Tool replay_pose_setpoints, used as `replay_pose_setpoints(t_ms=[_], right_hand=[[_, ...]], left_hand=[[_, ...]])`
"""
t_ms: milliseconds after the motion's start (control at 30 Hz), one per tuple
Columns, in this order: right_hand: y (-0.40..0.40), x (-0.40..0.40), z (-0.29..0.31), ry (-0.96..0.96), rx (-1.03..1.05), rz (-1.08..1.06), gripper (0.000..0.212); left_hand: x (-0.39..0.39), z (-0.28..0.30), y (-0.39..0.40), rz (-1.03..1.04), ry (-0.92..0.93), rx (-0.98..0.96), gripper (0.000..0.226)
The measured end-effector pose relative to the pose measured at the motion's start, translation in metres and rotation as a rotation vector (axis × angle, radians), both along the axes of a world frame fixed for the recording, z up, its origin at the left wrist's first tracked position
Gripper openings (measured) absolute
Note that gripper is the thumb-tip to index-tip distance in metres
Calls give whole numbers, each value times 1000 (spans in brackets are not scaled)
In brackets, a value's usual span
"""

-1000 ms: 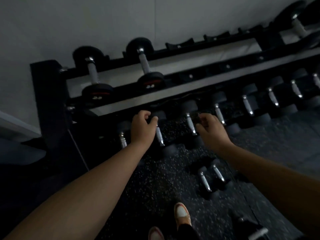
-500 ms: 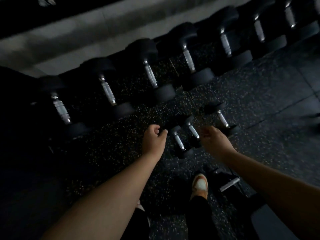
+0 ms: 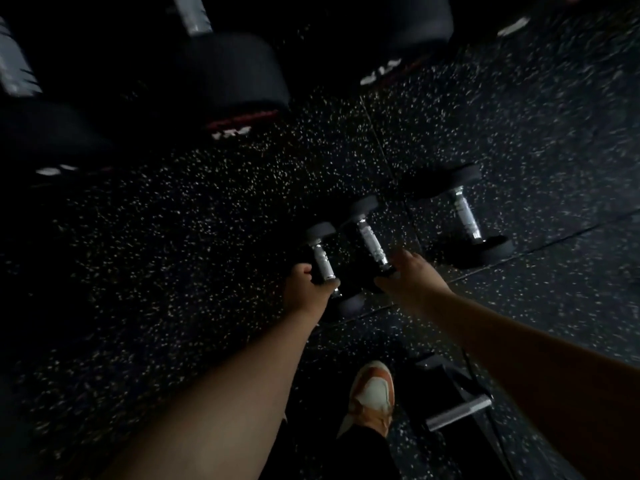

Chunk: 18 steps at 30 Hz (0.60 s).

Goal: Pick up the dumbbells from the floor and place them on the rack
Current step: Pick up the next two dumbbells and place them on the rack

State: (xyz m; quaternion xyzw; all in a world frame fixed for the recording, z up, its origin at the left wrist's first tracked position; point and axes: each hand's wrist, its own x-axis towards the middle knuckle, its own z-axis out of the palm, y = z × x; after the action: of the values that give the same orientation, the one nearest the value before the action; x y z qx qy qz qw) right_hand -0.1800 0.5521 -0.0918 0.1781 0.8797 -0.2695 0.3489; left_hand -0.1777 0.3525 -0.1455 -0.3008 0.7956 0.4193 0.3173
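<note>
A person bends over a dark, speckled rubber floor (image 3: 173,271) in dim light, both bare arms reaching down toward small dumbbells lying there.

The left hand (image 3: 304,289) is curled around the chrome handle of the nearest small dumbbell (image 3: 323,263), fingers wrapped under it; the grip is closed on that handle. The dumbbell lies on the floor, one black head pointing away and the other just past the wrist.

The right hand (image 3: 412,275) is beside it, fingers spread and partly open, its fingertips touching the near end of a second small dumbbell (image 3: 372,244). This grip is loose and has not closed on the handle. The two small dumbbells lie side by side, nearly parallel.

A third dumbbell (image 3: 464,213), somewhat larger, lies further right, apart from both hands.

Along the top of the view, larger dumbbells (image 3: 232,71) with thick black heads sit in a row, blurred and in deep shadow.

Near the bottom, an orange and white shoe (image 3: 374,393) stands on the floor, and just to its right lies another chrome bar handle (image 3: 459,412), the rest of it lost in darkness.
</note>
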Motion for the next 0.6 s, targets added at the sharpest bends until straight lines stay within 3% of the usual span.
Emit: replay_pose_setpoints(t_ms=[333,400,467,600], right_hand=[[6,-52,-158,-29,36,97,74],[2,-56,-179,-69,-6,111,71],[-2,-59,-195,-85,-68,-33,65],[-4,-68,-211,-60,-72,-222,34]], left_hand=[[-20,-133,46,253,7,79,113],[-24,-145,51,353,34,79,99],[-28,-154,53,409,41,79,85],[-31,-166,53,448,6,71,54]])
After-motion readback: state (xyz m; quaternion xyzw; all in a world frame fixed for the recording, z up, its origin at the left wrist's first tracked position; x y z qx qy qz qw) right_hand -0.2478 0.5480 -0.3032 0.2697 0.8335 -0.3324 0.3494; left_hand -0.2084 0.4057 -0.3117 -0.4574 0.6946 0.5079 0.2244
